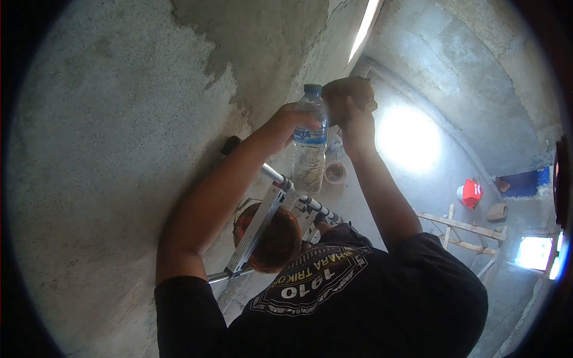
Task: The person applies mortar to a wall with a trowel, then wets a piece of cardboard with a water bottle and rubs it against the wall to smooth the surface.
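Observation:
My left hand point(298, 119) is wrapped round a clear plastic water bottle point(309, 164) with a blue label and a capped top. The bottle stands nearly upright in view, with liquid inside. Just right of it, my right hand point(357, 122) grips a brown, rough-looking block point(336, 95), its thumb pressed against the near side. I cannot tell what this block is made of. Both hands are raised close together beside the grey plastered wall point(119, 119), which has a darker patch at its upper part.
Below my arms is a metal ladder point(258, 230), with an orange-rimmed bucket point(292, 238) behind its rungs. A smaller round container point(335, 172) sits on the floor. To the right are a wooden frame point(468, 228), a red bag point(471, 194) and a bright window point(533, 253).

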Motion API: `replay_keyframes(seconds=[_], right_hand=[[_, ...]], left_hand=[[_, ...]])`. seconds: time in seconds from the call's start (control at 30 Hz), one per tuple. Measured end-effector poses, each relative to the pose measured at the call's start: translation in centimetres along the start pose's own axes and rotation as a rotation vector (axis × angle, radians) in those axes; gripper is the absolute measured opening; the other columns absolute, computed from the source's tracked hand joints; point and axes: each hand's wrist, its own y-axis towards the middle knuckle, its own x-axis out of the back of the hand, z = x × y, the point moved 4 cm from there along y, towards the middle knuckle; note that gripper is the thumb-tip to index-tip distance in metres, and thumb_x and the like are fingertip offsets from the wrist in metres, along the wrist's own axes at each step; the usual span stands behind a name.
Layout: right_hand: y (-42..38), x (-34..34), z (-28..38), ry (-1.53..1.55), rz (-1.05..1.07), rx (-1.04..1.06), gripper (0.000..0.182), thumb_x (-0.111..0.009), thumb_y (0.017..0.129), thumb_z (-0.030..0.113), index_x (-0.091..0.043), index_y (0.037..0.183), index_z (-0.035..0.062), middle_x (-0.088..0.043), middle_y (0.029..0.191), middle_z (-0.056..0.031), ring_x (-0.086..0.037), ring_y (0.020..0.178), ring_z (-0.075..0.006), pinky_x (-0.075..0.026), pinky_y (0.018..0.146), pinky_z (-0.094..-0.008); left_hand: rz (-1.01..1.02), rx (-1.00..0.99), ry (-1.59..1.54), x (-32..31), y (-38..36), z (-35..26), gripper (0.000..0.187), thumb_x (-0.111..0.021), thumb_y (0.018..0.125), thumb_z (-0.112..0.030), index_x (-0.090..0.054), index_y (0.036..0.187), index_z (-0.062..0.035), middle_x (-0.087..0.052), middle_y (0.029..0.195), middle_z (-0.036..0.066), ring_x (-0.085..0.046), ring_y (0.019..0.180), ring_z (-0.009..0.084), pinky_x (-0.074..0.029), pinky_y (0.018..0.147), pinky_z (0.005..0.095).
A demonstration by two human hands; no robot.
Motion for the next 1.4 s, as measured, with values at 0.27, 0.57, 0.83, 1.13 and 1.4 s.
replay_keyframes(seconds=[0.27, 0.57, 0.83, 1.13, 1.4], right_hand=[[0.2, 0.0, 0.2, -0.025, 0.054, -0.02, 0.044, -0.061, 0.08, -0.002, -0.046, 0.121, -0.004, -0.057, 0.116, -0.0153, -0.059, 0.104, -0.0273, -0.05, 0.088, -0.0347], [-0.1, 0.8, -0.2, -0.207, -0.115, 0.083, 0.041, -0.064, 0.075, -0.007, -0.053, 0.114, -0.0051, -0.061, 0.11, -0.0137, -0.06, 0.1, -0.0237, -0.049, 0.087, -0.0327], [-0.7, 0.9, 2.3, -0.31, -0.083, 0.195, 0.039, -0.064, 0.075, -0.006, -0.055, 0.113, -0.0028, -0.063, 0.108, -0.0115, -0.06, 0.098, -0.0216, -0.047, 0.088, -0.0316], [1.2, -0.2, 4.7, -0.563, 0.545, -0.227, 0.042, -0.067, 0.07, -0.001, -0.058, 0.11, -0.0054, -0.065, 0.1, -0.0114, -0.061, 0.092, -0.0188, -0.047, 0.087, -0.0305], [0.6, 0.8, 4.8, -0.729, 0.431, -0.218, 0.038, -0.068, 0.077, 0.014, -0.06, 0.108, -0.006, -0.066, 0.094, -0.0132, -0.063, 0.085, -0.0205, -0.05, 0.078, -0.0306]], left_hand=[[0.013, -0.014, 0.052, -0.3, -0.2, -0.1, 0.048, -0.062, 0.068, -0.01, -0.056, 0.115, -0.0006, -0.063, 0.094, 0.008, -0.062, 0.087, 0.0184, -0.049, 0.083, 0.0335], [0.039, 0.018, 0.089, -1.2, -0.4, 0.9, 0.05, -0.061, 0.068, -0.012, -0.057, 0.117, -0.0015, -0.063, 0.095, 0.007, -0.062, 0.088, 0.0182, -0.048, 0.084, 0.0332], [0.094, -0.018, 0.15, -0.9, -0.2, 0.4, 0.065, -0.068, 0.061, -0.009, -0.051, 0.123, -0.0019, -0.061, 0.106, 0.008, -0.058, 0.102, 0.0196, -0.041, 0.095, 0.0346], [0.162, -0.16, 0.17, -1.1, -1.1, -1.8, 0.057, -0.069, 0.064, -0.008, -0.054, 0.119, -0.0022, -0.061, 0.104, 0.008, -0.058, 0.1, 0.0198, -0.042, 0.092, 0.0337], [-0.08, -0.255, -0.047, 0.1, -0.8, -2.1, 0.052, -0.063, 0.067, -0.013, -0.053, 0.116, -0.0002, -0.059, 0.096, 0.007, -0.059, 0.09, 0.0177, -0.047, 0.085, 0.0331]])
